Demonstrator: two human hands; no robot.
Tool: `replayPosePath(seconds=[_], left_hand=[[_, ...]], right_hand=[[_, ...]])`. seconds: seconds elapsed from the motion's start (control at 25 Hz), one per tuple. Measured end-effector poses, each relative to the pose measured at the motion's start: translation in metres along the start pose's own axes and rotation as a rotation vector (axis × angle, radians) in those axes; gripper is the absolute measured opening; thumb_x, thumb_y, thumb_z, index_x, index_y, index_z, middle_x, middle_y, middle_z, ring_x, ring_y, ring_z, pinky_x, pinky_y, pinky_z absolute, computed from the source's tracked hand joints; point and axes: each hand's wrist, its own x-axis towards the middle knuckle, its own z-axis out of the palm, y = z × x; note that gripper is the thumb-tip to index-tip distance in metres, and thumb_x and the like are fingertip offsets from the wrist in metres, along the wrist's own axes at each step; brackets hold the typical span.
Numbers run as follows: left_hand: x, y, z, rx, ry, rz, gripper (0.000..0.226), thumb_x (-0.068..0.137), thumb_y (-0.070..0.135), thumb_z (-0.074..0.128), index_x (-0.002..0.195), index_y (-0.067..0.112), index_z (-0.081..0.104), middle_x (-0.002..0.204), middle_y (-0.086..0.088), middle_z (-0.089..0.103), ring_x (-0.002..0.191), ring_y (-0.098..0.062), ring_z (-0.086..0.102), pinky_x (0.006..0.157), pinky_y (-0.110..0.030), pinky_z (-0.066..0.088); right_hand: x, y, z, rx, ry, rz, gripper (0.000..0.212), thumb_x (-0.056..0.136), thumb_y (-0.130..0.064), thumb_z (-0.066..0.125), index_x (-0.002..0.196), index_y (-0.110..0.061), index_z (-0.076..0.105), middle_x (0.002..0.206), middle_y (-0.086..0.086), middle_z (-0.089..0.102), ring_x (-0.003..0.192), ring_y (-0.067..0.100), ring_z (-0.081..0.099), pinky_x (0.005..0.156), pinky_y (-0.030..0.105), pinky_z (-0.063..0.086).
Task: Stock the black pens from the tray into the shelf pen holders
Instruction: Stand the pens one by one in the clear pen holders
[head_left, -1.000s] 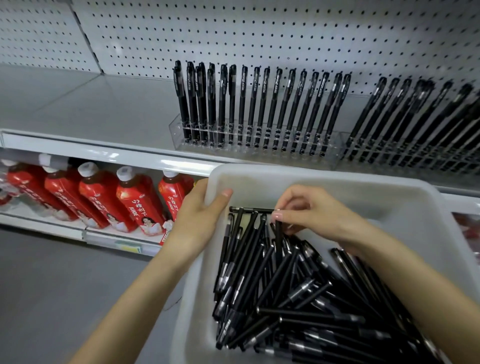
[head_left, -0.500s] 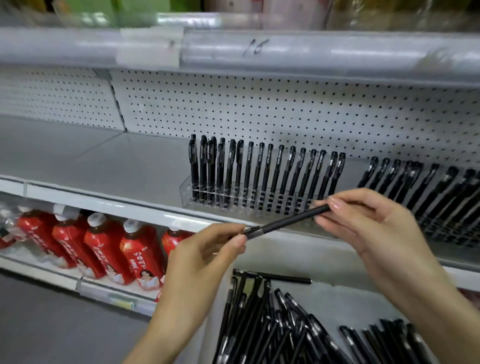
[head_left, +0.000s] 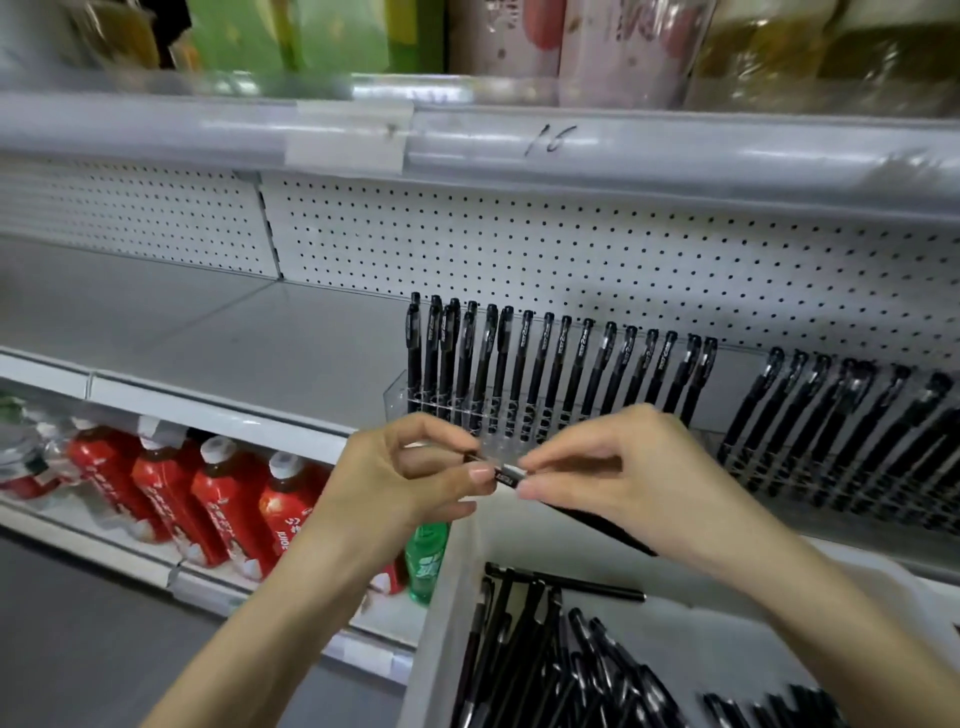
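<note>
Fingertips of your left hand (head_left: 395, 483) and right hand (head_left: 639, 483) pinch one slim black plastic pen (head_left: 506, 475). Your right palm hides most of its barrel. Beyond them, the clear acrylic pen holder (head_left: 397, 402) carries upright pens. Below, the white plastic tray (head_left: 441, 623) holds loose pens (head_left: 540, 654), cut off by the frame edge.

Head view, downward, near pen holder (head_left: 398, 399)

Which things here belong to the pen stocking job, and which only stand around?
Job: slim black pen pinched between left hand and right hand; white plastic tray; loose black pens inside; clear plastic shelf pen holders.
Unrelated: red drink bottles; green bottle; blurred goods overhead.
</note>
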Motion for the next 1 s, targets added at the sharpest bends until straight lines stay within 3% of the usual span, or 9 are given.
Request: replayPosePath(seconds=[0.2, 0.32, 0.4, 0.48, 0.6, 0.68, 0.8, 1.0], left_hand=[[0.004, 0.009, -0.007, 0.084, 0.066, 0.058, 0.023, 0.067, 0.006, 0.076, 0.086, 0.001, 0.064, 0.078, -0.015, 0.072, 0.079, -0.032, 0.069, 0.076, -0.036, 0.055], [0.005, 0.011, -0.011, 0.175, 0.077, 0.144, 0.011, 0.073, 0.005, 0.074, 0.083, 0.009, 0.071, 0.077, -0.007, 0.073, 0.075, -0.019, 0.07, 0.071, -0.027, 0.056], [0.01, 0.006, -0.017, 0.175, 0.141, 0.193, 0.011, 0.076, 0.013, 0.072, 0.087, 0.016, 0.072, 0.08, -0.001, 0.074, 0.076, -0.01, 0.069, 0.071, -0.023, 0.055], [0.027, -0.006, -0.031, 0.224, 0.289, 0.245, 0.011, 0.082, 0.023, 0.067, 0.092, 0.022, 0.071, 0.085, 0.005, 0.073, 0.081, -0.006, 0.068, 0.078, -0.026, 0.054], [0.053, -0.029, -0.048, 0.483, 0.442, 0.266, 0.029, 0.087, 0.035, 0.059, 0.115, 0.025, 0.062, 0.109, 0.008, 0.066, 0.091, 0.002, 0.06, 0.079, -0.015, 0.048], [0.06, -0.046, -0.049, 0.54, 0.405, 0.221, 0.048, 0.088, 0.042, 0.054, 0.132, 0.026, 0.048, 0.128, 0.003, 0.055, 0.109, -0.01, 0.055, 0.086, -0.023, 0.044], [0.067, -0.059, -0.051, 0.639, 0.328, 0.226, 0.06, 0.089, 0.047, 0.049, 0.143, 0.028, 0.032, 0.145, 0.003, 0.038, 0.13, -0.015, 0.039, 0.105, -0.036, 0.035], [0.078, -0.071, -0.06, 0.586, 0.222, 0.196, 0.063, 0.086, 0.056, 0.044, 0.144, 0.037, 0.027, 0.146, 0.009, 0.036, 0.131, -0.013, 0.038, 0.106, -0.034, 0.033]], right_hand=[[0.023, -0.002, 0.014, 0.07, 0.02, 0.004, 0.016, 0.068, -0.035, 0.079, 0.079, -0.024, 0.074, 0.073, -0.013, 0.072, 0.072, 0.0, 0.066, 0.079, 0.034, 0.055], [0.027, -0.007, 0.016, 0.064, -0.093, -0.027, 0.016, 0.075, -0.027, 0.077, 0.089, -0.03, 0.071, 0.079, -0.01, 0.072, 0.072, 0.002, 0.066, 0.075, 0.03, 0.055], [0.031, -0.012, 0.01, 0.034, -0.081, -0.055, 0.02, 0.079, -0.022, 0.073, 0.095, -0.033, 0.066, 0.083, -0.007, 0.072, 0.072, 0.005, 0.068, 0.076, 0.034, 0.058], [0.039, -0.014, 0.0, 0.078, 0.094, -0.083, 0.03, 0.079, -0.021, 0.07, 0.104, -0.035, 0.062, 0.082, -0.007, 0.072, 0.072, 0.009, 0.069, 0.078, 0.039, 0.058], [0.06, -0.011, -0.011, 0.122, 0.421, -0.177, 0.037, 0.082, -0.022, 0.069, 0.111, -0.04, 0.056, 0.078, -0.009, 0.071, 0.077, 0.005, 0.068, 0.084, 0.034, 0.056], [0.073, -0.007, -0.006, 0.147, 0.566, -0.216, 0.034, 0.083, -0.02, 0.07, 0.109, -0.038, 0.057, 0.08, -0.008, 0.069, 0.078, 0.002, 0.067, 0.084, 0.03, 0.055], [0.088, -0.002, 0.006, 0.197, 0.734, -0.25, 0.036, 0.081, -0.016, 0.072, 0.099, -0.037, 0.049, 0.08, -0.01, 0.063, 0.074, -0.001, 0.065, 0.075, 0.017, 0.052], [0.1, 0.013, 0.021, 0.075, 0.756, -0.268, 0.04, 0.084, -0.013, 0.07, 0.091, -0.041, 0.042, 0.079, -0.014, 0.058, 0.075, -0.003, 0.062, 0.074, 0.018, 0.052]])
